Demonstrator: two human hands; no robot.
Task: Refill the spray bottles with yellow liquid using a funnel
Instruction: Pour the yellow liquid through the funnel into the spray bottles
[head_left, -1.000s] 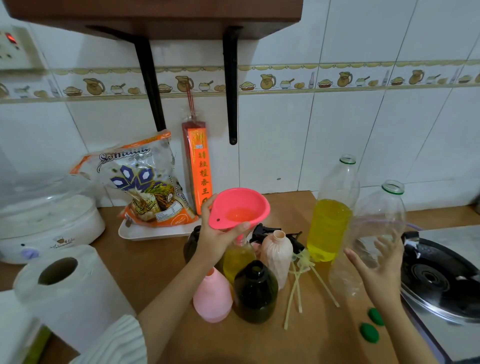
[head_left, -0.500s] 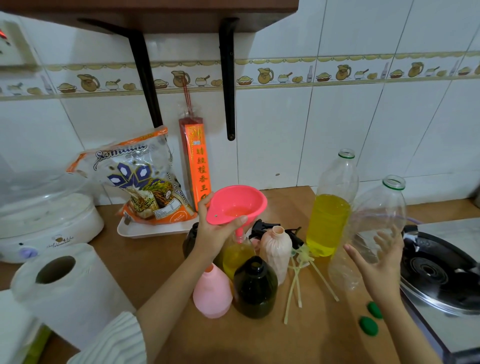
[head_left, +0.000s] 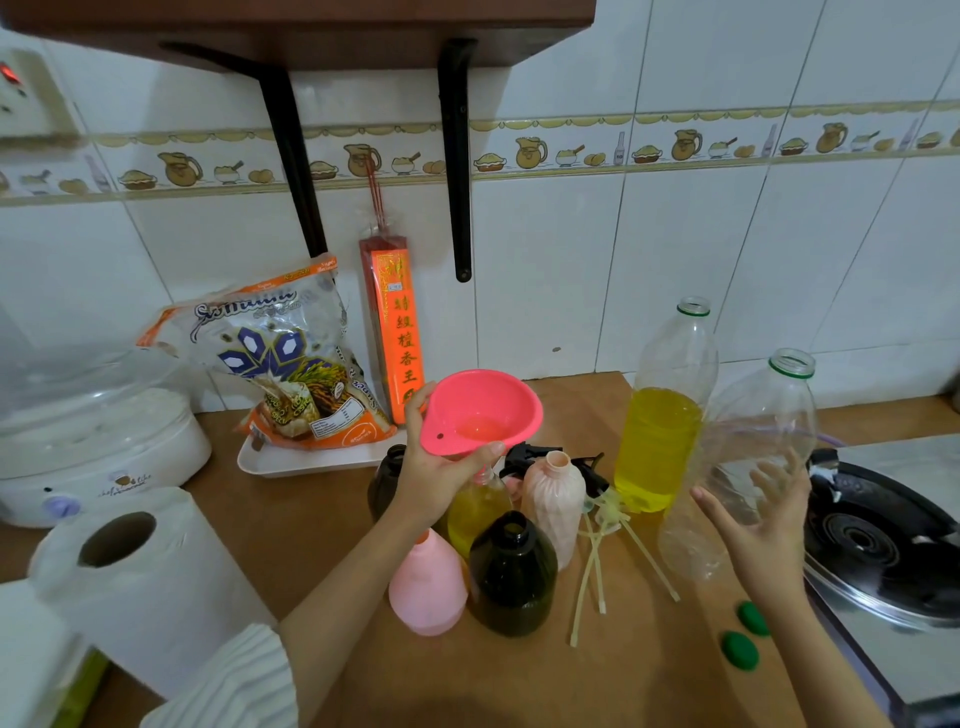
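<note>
My left hand grips a pink funnel by its rim, its spout in the neck of a clear spray bottle part full of yellow liquid. Around it stand a dark bottle, a pink bottle and a peach bottle, all uncapped. A tall bottle about half full of yellow liquid stands to the right. My right hand holds a tilted empty clear bottle low down, fingers behind it. Spray heads with tubes lie between the bottles.
Two green caps lie on the wooden counter at front right, beside a gas stove. A paper towel roll and a white appliance stand left. A rice bag on a tray leans against the tiled wall.
</note>
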